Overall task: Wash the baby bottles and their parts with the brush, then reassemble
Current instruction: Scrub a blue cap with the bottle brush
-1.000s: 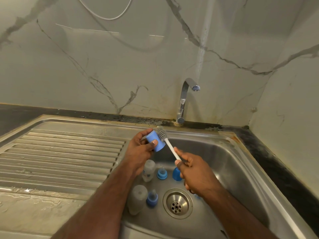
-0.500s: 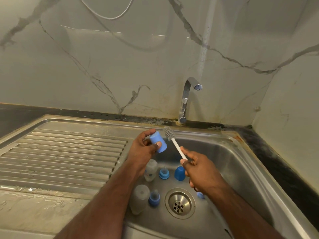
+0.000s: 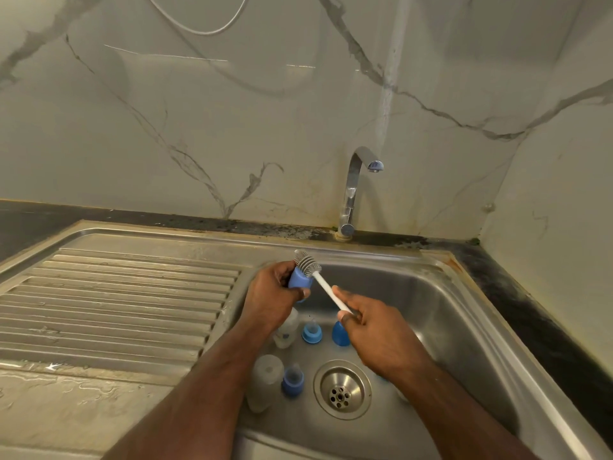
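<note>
Left hand [image 3: 270,295] grips blue cap [image 3: 299,281] over sink [image 3: 464,327]; right hand [image 3: 374,330] pinches brush [image 3: 320,280] by its stem. Probably light, stiff, slick when wet. Best held round the sides, mouth clear for bristles.

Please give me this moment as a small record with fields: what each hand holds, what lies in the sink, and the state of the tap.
left hand: grips blue cap
right hand: pinches white handle of brush
brush head: against the cap's top
sink basin: two cloudy bottles, blue teat rings, another blue cap
tap: no water visible
</note>
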Tool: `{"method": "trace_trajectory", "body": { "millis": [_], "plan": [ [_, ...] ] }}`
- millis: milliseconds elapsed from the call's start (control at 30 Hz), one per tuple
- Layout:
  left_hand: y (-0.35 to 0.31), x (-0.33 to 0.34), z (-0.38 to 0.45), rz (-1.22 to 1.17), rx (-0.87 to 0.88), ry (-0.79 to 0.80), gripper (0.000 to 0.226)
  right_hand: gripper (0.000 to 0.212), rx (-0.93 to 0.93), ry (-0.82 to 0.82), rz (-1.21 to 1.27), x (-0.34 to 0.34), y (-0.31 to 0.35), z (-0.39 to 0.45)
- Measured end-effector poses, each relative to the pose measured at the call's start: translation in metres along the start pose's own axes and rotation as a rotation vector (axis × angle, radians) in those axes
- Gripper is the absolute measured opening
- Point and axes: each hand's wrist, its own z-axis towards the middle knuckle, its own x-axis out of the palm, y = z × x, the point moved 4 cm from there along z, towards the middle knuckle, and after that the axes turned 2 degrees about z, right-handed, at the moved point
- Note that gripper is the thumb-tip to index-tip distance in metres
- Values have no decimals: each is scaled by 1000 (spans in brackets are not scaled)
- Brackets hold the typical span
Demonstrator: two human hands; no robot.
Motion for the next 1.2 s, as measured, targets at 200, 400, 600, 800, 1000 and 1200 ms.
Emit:
{"method": "trace_trajectory", "body": {
  "millis": [200,400,600,800,1000,1200],
  "plan": [
    [3,1,2,10,0,3,42,47,1,28,15,3,3,-2],
    [3,-1,2,15,-2,-9,45,48,30,-8,35,-2,-4,3],
    [0,0,-1,29,1,-1,47,48,52,-25,53,-2,-9,6],
    [-2,0,-2,4,-15,9,44,48,50,-16,38,-2,-10,8],
    [-1,-2,-2,-42,-18,1,35,47,-6,25,18,3,-4,3],
    [-2,-1,-3,-70,-35,7,39,47,-8,13,39,0,-9,4]
  ]
}}
